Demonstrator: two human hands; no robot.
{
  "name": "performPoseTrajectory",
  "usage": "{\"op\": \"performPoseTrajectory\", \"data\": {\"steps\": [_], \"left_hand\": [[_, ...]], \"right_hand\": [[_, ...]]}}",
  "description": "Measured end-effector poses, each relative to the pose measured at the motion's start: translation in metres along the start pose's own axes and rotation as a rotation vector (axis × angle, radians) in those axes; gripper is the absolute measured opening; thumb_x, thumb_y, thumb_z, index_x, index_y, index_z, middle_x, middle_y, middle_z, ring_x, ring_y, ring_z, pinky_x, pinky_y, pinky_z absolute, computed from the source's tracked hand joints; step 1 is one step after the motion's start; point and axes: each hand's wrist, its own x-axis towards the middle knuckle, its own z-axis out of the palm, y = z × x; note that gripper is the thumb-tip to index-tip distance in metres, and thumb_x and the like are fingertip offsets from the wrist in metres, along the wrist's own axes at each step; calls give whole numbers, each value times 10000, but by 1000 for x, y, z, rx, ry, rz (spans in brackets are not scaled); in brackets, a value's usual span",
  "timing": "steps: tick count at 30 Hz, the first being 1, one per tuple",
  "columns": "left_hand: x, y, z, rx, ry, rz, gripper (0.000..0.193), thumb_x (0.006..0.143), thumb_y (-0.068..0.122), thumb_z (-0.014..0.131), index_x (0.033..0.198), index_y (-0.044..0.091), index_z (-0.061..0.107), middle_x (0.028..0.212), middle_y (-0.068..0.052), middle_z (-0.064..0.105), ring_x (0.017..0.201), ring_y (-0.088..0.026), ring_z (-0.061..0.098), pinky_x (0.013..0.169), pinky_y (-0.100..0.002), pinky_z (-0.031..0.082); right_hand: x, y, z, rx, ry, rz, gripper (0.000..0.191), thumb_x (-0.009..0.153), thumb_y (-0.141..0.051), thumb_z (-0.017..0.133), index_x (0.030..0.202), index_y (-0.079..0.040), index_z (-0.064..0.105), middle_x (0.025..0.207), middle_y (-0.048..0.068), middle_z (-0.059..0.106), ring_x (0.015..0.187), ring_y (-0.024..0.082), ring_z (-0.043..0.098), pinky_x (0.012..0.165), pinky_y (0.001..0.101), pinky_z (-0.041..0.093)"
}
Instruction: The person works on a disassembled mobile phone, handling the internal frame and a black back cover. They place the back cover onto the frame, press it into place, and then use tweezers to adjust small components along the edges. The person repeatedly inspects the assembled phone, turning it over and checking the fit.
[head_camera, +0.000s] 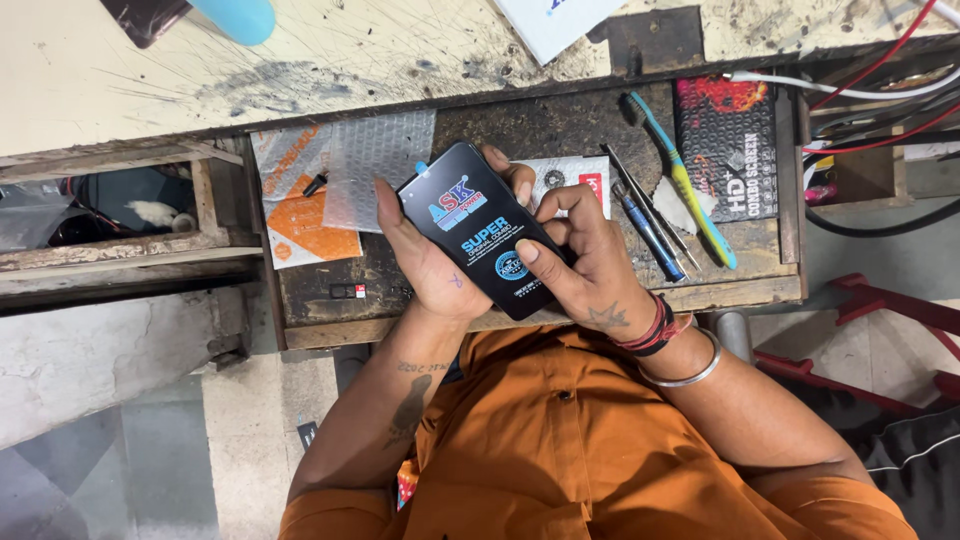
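1. A black phone screen (490, 232), its glass covered by a printed protective film, sits tilted above the near edge of a worn wooden tray (540, 125), held clear of the surface between both hands.
2. The left hand (430, 265) cradles it from below and along its left edge; the fingers curl around the side, thumb lying up that edge, likely to keep the panel steady.
3. The right hand (585, 265) grips the right edge, fingers closed on it, thumb pressed onto the film near the middle, as if bracing or feeling the surface.
4. Just right of the hands lie a thin metal tool (650, 215), a dark blue screwdriver (645, 235) and a blue and green toothbrush (685, 190), within easy reach.
5. Further right rests a black box (727, 150) with a flame picture.
6. Left of the hands lie a sheet of bubble wrap (375, 165) and an orange and white packet (300, 215).
7. Red and white cables (880, 95) run along the far right.
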Motion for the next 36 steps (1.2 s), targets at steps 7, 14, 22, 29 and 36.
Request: {"op": "performPoseTrajectory", "data": {"steps": [7,14,22,29,36], "left_hand": [[-1,0,2,-9,-15,-11,942,900,882,317,1197,15,534,1024,-157,546,959,-271,538,868,-404,507],[0,-1,3,17,-5,11,955,924,888,315,1172,-8,533,991,-169,543,913,-251,530,844,-371,498],[0,-1,1,14,-4,14,957,923,884,318,1176,-13,534,992,-176,554,925,-268,537,841,-380,502],[0,-1,0,27,17,24,960,951,882,327,1184,-26,533,1000,-192,558,919,-259,531,835,-367,494],[0,-1,2,2,-6,4,937,918,870,340,1173,-13,526,991,-179,547,928,-286,542,842,-410,506]], "right_hand": [[-1,0,2,51,-6,4,294,1052,-161,658,1185,-30,430,801,-7,612,752,20,491,674,199,412],[-1,1,0,-6,3,-13,303,1039,-166,666,1181,-29,436,782,-8,608,730,22,498,659,208,419],[0,0,-1,-63,8,-1,309,1028,-177,681,1167,-35,445,706,-12,569,680,33,457,637,220,395],[0,0,-1,-56,5,14,301,1026,-180,682,1157,-41,450,685,-12,555,657,37,439,612,227,372],[0,0,-2,-65,8,-23,295,1038,-177,677,1164,-44,447,707,-29,552,674,26,447,626,220,384]]}}
